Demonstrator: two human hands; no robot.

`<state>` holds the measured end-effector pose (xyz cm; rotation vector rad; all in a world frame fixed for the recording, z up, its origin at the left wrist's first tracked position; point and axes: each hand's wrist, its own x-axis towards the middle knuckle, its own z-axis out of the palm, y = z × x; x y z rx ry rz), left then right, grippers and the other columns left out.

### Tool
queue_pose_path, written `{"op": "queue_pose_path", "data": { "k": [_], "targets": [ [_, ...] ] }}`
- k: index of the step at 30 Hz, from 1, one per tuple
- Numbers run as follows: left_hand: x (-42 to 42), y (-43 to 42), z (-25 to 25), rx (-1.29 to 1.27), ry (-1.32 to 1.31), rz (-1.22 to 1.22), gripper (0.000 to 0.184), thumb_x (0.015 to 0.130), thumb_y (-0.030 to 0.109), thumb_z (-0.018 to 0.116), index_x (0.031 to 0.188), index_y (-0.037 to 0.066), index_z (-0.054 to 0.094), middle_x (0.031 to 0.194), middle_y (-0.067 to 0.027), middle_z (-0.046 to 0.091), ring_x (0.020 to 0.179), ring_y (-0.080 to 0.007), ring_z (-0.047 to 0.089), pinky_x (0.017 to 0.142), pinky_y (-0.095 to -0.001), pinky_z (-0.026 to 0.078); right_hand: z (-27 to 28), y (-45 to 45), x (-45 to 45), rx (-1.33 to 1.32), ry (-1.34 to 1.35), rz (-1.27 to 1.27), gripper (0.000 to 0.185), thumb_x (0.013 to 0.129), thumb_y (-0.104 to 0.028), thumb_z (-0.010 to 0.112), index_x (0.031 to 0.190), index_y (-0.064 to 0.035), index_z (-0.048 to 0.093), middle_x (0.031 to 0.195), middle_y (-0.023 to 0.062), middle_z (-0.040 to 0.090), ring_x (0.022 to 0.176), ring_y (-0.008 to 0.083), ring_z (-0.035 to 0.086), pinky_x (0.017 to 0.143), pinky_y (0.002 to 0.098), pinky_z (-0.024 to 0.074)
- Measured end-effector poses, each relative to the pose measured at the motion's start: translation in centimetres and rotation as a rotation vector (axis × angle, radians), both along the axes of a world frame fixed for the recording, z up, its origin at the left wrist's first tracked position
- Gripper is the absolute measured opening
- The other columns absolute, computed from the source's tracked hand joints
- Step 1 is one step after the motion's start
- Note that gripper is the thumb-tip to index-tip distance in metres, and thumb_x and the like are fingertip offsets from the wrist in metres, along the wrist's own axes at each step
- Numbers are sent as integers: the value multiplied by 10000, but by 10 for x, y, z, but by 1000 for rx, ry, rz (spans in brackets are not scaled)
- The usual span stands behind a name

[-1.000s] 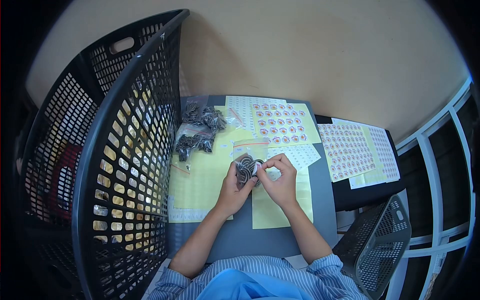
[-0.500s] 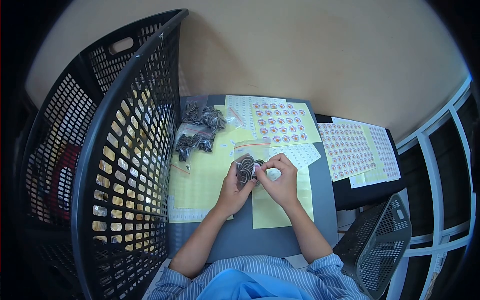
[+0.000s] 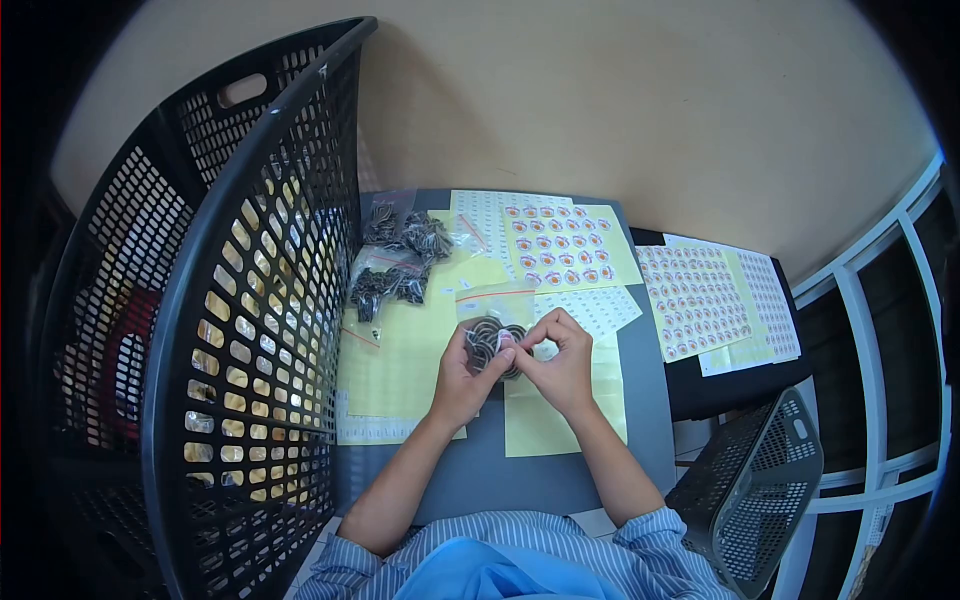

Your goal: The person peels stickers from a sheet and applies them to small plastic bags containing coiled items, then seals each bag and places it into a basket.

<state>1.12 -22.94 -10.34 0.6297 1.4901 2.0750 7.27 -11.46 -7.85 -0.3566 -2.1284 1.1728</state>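
My left hand (image 3: 465,378) is closed around a clear zip bag (image 3: 495,298) with a red seal line. Dark, light-edged rings or bands (image 3: 484,338) fill its lower part. A small pinkish-white sticker (image 3: 506,342) lies against the front of the bag, with my left thumb over part of it. At the sticker's right edge, the fingers of my right hand (image 3: 562,368) are pinched together. Something white (image 3: 545,350) shows by the right palm; its kind is unclear. Several more filled bags (image 3: 425,238) lie on the table at the back left.
A tall black basket (image 3: 260,300) stands along the left side. Sticker sheets (image 3: 575,240) and yellow paper (image 3: 400,370) cover parts of the grey table (image 3: 500,485). More sheets (image 3: 695,300) lie on a black surface at right, above another dark basket (image 3: 750,490).
The bag has shifted slightly left and tilted. My left thumb has moved onto the sticker, and the right fingertips have drawn a little to the right across it.
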Motion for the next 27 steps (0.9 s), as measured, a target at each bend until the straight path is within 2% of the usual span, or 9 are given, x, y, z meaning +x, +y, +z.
{"op": "queue_pose_path", "data": {
  "k": [1,3,4,6,7,9,16,21,27],
  "targets": [
    [-1,0,-1,0,0,0,382,779,58,563,1109,-6,382,965,-67,519,884,-113,521,772,-231,437,-5,1,-1,0,0,0,203,600,-87,717,548,-4,539,634,50,489,567,124,501,542,246,407],
    [-2,0,-2,3,17,25,359,785,89,579,1083,-15,408,923,-61,534,853,-92,520,745,-229,440,-15,4,-2,-257,71,84,278,596,-54,726,549,-15,455,658,24,463,582,86,489,534,217,411],
    [-2,0,-2,2,17,25,359,785,89,579,1083,-15,408,923,-61,534,853,-92,520,745,-229,440,-15,5,-1,-257,71,84,278,596,-54,726,549,-15,455,658,24,463,582,86,489,534,217,411],
    [-1,1,-2,21,12,30,299,820,98,530,1073,-19,421,911,-65,540,844,-93,521,745,-229,433,-14,5,-2,-410,36,117,335,602,-37,734,637,-44,401,688,0,433,606,58,478,541,190,418],
    [-1,1,-2,21,12,30,299,820,98,530,1073,-19,421,911,-65,540,844,-93,521,745,-229,433,-13,4,-1,-410,36,118,335,602,-37,734,637,-44,401,688,0,433,606,58,478,541,190,418],
    [-2,1,-2,63,10,37,247,854,102,467,1063,-25,432,906,-72,546,835,-97,524,748,-225,425,-11,2,-1,-573,34,176,361,619,-49,733,739,-55,392,696,-11,421,615,52,476,554,182,423],
    [-1,2,-5,23,41,77,252,867,109,442,1077,-31,430,899,-75,549,844,-99,521,754,-225,419,-8,0,-3,-577,65,192,377,638,-45,722,801,-59,383,705,-3,435,610,50,483,545,175,420],
    [1,0,5,21,56,-69,333,861,93,456,1160,-26,366,988,-87,514,908,-104,498,786,-235,414,-13,5,-4,-636,92,140,356,658,-29,701,818,-49,383,705,4,439,607,45,486,513,165,404],
    [-2,-2,-1,50,-10,-105,374,855,69,450,1199,-12,326,1033,-87,490,950,-111,482,814,-240,401,-10,2,-5,-594,100,85,357,660,-30,702,826,-42,387,744,15,456,595,47,493,508,164,415]
  ]
}}
